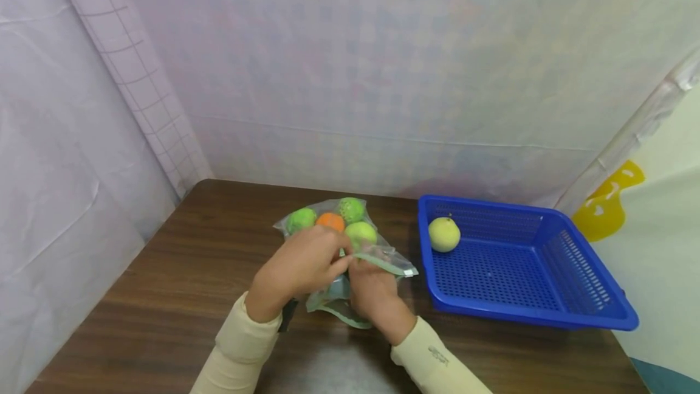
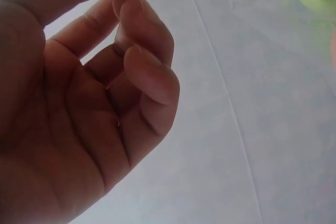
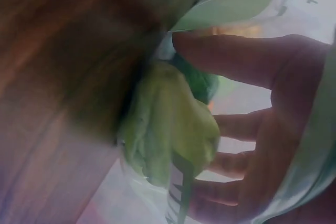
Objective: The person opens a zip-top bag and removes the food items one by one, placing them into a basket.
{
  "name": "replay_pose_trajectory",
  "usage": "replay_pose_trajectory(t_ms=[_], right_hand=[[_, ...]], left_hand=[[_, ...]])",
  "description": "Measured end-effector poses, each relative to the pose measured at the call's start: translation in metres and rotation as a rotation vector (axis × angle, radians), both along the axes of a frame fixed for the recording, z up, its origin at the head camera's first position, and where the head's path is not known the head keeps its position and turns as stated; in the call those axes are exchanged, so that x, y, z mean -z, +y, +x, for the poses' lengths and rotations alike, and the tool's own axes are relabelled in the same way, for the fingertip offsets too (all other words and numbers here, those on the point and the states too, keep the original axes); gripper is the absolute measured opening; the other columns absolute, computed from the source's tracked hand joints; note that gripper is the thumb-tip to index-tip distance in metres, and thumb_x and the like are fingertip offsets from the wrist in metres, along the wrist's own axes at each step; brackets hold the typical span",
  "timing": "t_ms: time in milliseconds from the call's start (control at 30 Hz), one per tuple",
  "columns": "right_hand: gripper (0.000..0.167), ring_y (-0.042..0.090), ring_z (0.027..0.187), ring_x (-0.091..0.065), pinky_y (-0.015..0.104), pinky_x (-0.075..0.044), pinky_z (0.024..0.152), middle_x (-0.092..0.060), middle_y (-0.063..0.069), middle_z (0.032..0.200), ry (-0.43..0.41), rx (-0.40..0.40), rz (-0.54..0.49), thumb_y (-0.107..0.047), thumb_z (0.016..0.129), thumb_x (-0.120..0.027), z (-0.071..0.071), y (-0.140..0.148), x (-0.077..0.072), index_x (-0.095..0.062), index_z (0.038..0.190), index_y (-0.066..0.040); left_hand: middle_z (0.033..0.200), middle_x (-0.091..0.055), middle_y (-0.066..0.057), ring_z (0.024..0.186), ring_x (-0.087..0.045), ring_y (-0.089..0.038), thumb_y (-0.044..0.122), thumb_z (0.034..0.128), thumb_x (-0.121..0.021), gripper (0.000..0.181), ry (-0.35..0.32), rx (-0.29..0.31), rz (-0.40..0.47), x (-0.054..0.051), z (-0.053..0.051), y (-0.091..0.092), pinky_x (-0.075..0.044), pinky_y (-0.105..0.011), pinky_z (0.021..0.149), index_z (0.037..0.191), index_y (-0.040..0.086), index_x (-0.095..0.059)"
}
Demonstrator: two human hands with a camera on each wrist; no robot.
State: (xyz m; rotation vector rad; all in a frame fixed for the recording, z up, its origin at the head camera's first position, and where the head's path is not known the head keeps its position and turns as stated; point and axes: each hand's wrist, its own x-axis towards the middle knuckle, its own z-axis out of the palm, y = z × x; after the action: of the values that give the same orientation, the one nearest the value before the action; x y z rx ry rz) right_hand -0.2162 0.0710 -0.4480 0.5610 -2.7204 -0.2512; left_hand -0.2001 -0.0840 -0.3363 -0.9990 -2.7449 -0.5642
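A clear plastic bag with green edging [image 1: 407,273] lies on the table, several green fruits [image 1: 361,233] and an orange one [image 1: 330,221] inside. My left hand [image 1: 301,263] pinches the bag's edge between thumb and forefinger; its other fingers are loosely curled in the left wrist view. Inside the bag's mouth is my right hand [image 1: 374,290]. In the right wrist view a lumpy yellow-green fruit [image 3: 168,124] sits beside its fingers [image 3: 236,128], which pass behind it, tips hidden. The thumb is straight and apart from that fruit. A darker green thing shows behind the fruit.
A blue plastic basket [image 1: 525,312] stands at the right of the brown wooden table [image 1: 147,297], holding one pale yellow round fruit [image 1: 444,235] in its left back corner. White sheeting [image 1: 355,78] hangs behind the table and along its left side.
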Motion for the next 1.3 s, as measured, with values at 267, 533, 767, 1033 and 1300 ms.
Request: replay_pose_trajectory(t_ms=[267,533,767,1033,1300], right_hand=[[0.041,0.032,0.098,-0.058,0.044,-0.048,0.087,-0.058,0.009,0.105,0.033,0.009,0.014,-0.026,0.065,-0.085,-0.004,0.001,0.003,-0.067,0.099,-0.014],[0.038,0.026,0.074,-0.068,0.042,-0.058,0.058,-0.066,0.01,0.083,-0.168,0.047,-0.133,-0.016,0.069,-0.084,-0.003,0.0,0.0,-0.064,0.101,-0.01],[0.043,0.028,0.087,-0.065,0.04,-0.058,0.059,-0.067,0.011,0.092,-0.132,0.034,-0.084,-0.016,0.067,-0.084,0.0,-0.001,-0.001,-0.064,0.104,-0.011],[0.049,0.032,0.095,-0.063,0.043,-0.058,0.065,-0.068,0.009,0.103,-0.105,-0.016,-0.082,-0.016,0.063,-0.086,0.005,0.0,-0.01,-0.063,0.107,-0.015],[0.049,0.028,0.077,-0.068,0.042,-0.055,0.057,-0.067,0.005,0.098,-0.138,-0.07,-0.08,-0.015,0.066,-0.085,0.016,0.003,-0.027,-0.06,0.108,-0.015]], left_hand=[[0.064,-0.055,0.01,0.053,-0.043,-0.002,0.017,0.0958,-0.066,0.013,0.01,0.016,0.0,-0.001,0.0,0.001,-0.041,-0.024,0.055,0.089,0.014,-0.076],[0.067,-0.058,0.01,0.052,-0.043,-0.002,0.018,0.0967,-0.066,0.014,-0.008,0.02,0.002,0.0,-0.001,0.001,-0.042,-0.024,0.055,0.092,0.014,-0.078],[0.071,-0.062,0.009,0.055,-0.045,-0.003,0.017,0.0958,-0.066,0.013,-0.011,0.005,0.001,0.001,-0.002,-0.001,-0.044,-0.025,0.059,0.092,0.014,-0.078],[0.074,-0.065,0.009,0.058,-0.049,-0.003,0.016,0.0941,-0.064,0.014,-0.009,-0.01,0.005,0.0,-0.002,-0.002,-0.045,-0.024,0.059,0.088,0.015,-0.077],[0.07,-0.06,0.011,0.056,-0.048,-0.002,0.015,0.0928,-0.062,0.015,-0.008,-0.034,0.023,0.0,-0.003,-0.003,-0.043,-0.024,0.055,0.086,0.016,-0.076]])
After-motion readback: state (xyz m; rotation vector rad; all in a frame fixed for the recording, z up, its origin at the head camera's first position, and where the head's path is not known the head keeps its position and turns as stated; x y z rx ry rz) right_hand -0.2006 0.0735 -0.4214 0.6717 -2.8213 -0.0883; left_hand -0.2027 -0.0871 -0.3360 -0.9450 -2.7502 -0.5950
